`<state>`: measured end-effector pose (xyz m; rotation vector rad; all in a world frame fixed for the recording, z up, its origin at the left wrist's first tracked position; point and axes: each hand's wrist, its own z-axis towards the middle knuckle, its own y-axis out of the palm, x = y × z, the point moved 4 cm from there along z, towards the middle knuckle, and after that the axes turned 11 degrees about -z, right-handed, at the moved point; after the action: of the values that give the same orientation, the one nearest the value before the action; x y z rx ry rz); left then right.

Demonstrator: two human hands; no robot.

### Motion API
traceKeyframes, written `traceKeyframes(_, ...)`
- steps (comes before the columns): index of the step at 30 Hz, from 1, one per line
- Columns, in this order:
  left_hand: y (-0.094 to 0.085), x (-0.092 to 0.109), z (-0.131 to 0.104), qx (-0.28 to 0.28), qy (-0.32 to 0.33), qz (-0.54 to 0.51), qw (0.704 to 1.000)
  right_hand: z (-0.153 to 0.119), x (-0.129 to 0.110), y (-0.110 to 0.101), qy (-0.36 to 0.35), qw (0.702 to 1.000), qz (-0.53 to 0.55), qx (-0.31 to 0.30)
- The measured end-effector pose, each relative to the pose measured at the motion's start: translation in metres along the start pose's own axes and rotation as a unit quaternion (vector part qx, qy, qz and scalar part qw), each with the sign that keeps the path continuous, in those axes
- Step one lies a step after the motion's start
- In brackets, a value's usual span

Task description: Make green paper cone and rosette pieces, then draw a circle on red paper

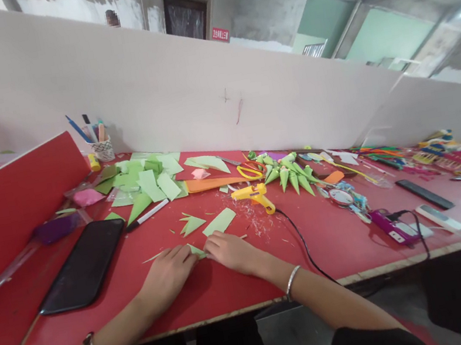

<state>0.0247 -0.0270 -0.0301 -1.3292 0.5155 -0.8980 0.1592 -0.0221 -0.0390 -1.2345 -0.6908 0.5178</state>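
Note:
Between both hands, low over the red table, is a small piece of light green paper (197, 251). My left hand (171, 273) grips its left end with fingers closed, and the fingers of my right hand (230, 252) are closed on its right end. The fingers hide part of the paper. Just beyond the hands lie some cut green paper points (192, 224) and a flat green paper strip (220, 221). A thin stick pokes out beside my right hand. Farther off, a yellow hot glue gun (252, 194) rests among white glue threads.
A black tablet (84, 265) and a white marker (147, 215) lie left. Green paper sheets (149, 181), yellow scissors (251, 170) and spiky green paper shapes (288, 175) line the back. At right, a purple power strip (394, 227) sits near the glue gun's cord (302, 237).

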Motion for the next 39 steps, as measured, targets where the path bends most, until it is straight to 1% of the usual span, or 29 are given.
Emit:
traceKeyframes(2,0.001,-0.002,0.000,0.002,0.003,0.007,1.000,0.000,-0.003,0.001,-0.015,0.999,-0.037,0.006)
traceKeyframes(5,0.002,-0.002,0.000,0.002,0.022,0.045,0.999,0.000,-0.004,0.000,-0.019,0.997,-0.068,0.012)
traceKeyframes(8,0.003,0.002,0.004,-0.008,0.039,0.089,0.995,0.000,-0.005,-0.001,-0.018,0.996,-0.080,0.015)
traceKeyframes(12,0.005,0.006,0.011,-0.026,0.035,0.119,0.992,0.002,-0.004,0.000,-0.005,0.997,-0.077,0.017)
traceKeyframes(14,0.006,0.006,0.014,-0.028,0.045,0.132,0.990,0.005,-0.002,0.003,0.005,0.997,-0.072,0.005)
traceKeyframes(18,0.006,-0.002,0.019,-0.019,0.091,0.145,0.985,0.009,0.003,0.006,0.046,0.996,-0.062,-0.036)
traceKeyframes(20,0.001,-0.007,0.022,-0.013,0.115,0.143,0.983,0.009,0.006,0.005,0.060,0.995,-0.062,-0.048)
traceKeyframes(23,-0.010,-0.012,0.028,-0.001,0.148,0.146,0.978,0.009,0.012,0.000,0.064,0.994,-0.072,-0.056)
traceKeyframes(27,-0.025,-0.015,0.038,0.004,0.161,0.123,0.979,0.011,0.019,-0.011,0.060,0.991,-0.095,-0.069)
traceKeyframes(31,-0.037,-0.014,0.046,0.002,0.164,0.082,0.983,0.012,0.024,-0.022,0.067,0.989,-0.102,-0.080)
traceKeyframes(33,-0.041,-0.016,0.050,-0.009,0.141,0.048,0.989,0.012,0.025,-0.026,0.062,0.990,-0.107,-0.071)
traceKeyframes(34,-0.042,-0.019,0.051,-0.020,0.113,0.024,0.993,0.012,0.026,-0.027,0.058,0.990,-0.113,-0.063)
traceKeyframes(36,-0.043,-0.028,0.053,-0.056,0.016,-0.051,0.997,0.010,0.026,-0.030,0.048,0.990,-0.132,-0.034)
traceKeyframes(37,-0.041,-0.034,0.053,-0.084,-0.042,-0.121,0.988,0.010,0.027,-0.031,0.044,0.989,-0.143,-0.016)
traceKeyframes(38,-0.038,-0.039,0.052,-0.116,-0.096,-0.208,0.966,0.009,0.027,-0.033,0.040,0.987,-0.153,0.003)
traceKeyframes(39,-0.035,-0.042,0.051,-0.145,-0.137,-0.294,0.935,0.009,0.027,-0.035,0.035,0.986,-0.161,0.022)
